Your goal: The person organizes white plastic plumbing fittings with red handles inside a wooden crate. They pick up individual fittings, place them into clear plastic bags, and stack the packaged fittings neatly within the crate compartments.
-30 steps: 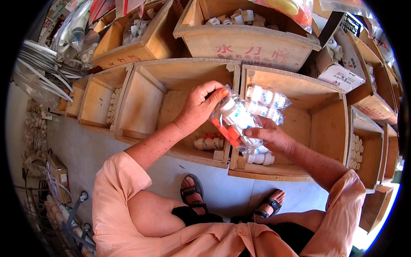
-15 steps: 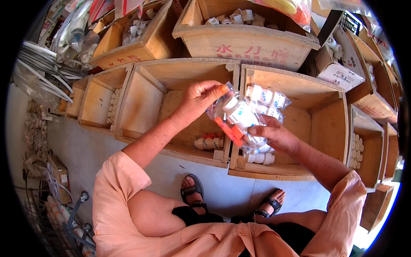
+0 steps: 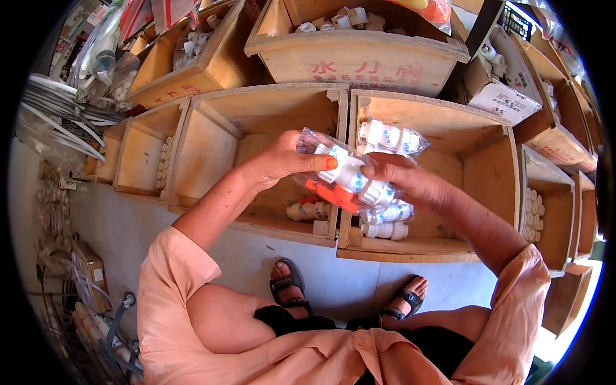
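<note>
A white plastic ball valve [image 3: 350, 172] with an orange-red handle [image 3: 331, 194] is held up in a clear bag over the divide between two wooden boxes. My left hand [image 3: 287, 158] pinches its left end, thumb across the bag. At the other end, my right hand [image 3: 405, 174] closes on the valve with its thumb on top; its other fingers are mostly hidden. Below and behind it, more white bagged valves [image 3: 393, 137] lie along the left side of the right wooden box [image 3: 491, 183]. One similar valve [image 3: 309, 210] rests in the left wooden box [image 3: 212, 144].
Behind stands a raised wooden box [image 3: 359, 61] of white fittings, with a white carton [image 3: 504, 102] to its right. Smaller boxes with rows of white fittings [image 3: 165, 162] flank the pair. Grey hoses [image 3: 61, 106] hang at the far left. My sandaled feet [image 3: 287, 282] are on the floor.
My left hand has shifted from the bag's upper edge down onto the valve's end, its thumb now flat across. The valve has turned slightly flatter, and the whole view has shifted a little.
</note>
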{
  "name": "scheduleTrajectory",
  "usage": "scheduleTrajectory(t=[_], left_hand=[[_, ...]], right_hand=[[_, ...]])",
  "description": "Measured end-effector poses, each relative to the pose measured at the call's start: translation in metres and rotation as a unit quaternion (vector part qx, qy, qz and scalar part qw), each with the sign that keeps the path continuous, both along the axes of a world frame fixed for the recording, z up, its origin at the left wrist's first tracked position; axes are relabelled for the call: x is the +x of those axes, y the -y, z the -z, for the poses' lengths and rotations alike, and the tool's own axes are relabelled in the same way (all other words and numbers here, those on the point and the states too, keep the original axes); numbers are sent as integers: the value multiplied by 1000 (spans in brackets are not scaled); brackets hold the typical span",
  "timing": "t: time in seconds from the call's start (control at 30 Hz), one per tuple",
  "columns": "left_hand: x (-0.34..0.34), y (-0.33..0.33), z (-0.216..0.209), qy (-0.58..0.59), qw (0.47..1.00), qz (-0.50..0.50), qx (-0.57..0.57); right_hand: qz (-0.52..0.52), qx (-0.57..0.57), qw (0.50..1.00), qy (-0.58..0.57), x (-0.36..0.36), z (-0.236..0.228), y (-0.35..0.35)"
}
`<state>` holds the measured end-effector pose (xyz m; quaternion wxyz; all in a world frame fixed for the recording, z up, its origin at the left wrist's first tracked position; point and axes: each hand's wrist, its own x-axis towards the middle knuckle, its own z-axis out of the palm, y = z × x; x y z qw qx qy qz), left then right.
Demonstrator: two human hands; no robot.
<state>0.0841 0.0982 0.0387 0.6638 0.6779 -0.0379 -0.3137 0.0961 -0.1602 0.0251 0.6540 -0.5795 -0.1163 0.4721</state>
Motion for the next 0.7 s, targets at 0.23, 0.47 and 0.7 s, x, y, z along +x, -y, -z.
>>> scheduleTrajectory(t=[0.23,0.47,0.7], left_hand=[[1,-10,13,-6,995,-94,-42],[-1,-11,10,-14,994,-100,-35],[-1,-18,19,-16,993,-108,-51]], right_hand=[[108,-53,991,57,11,-2,14],[133,-79,982,109,20,6,18],[183,-17,977,107,27,4,19]])
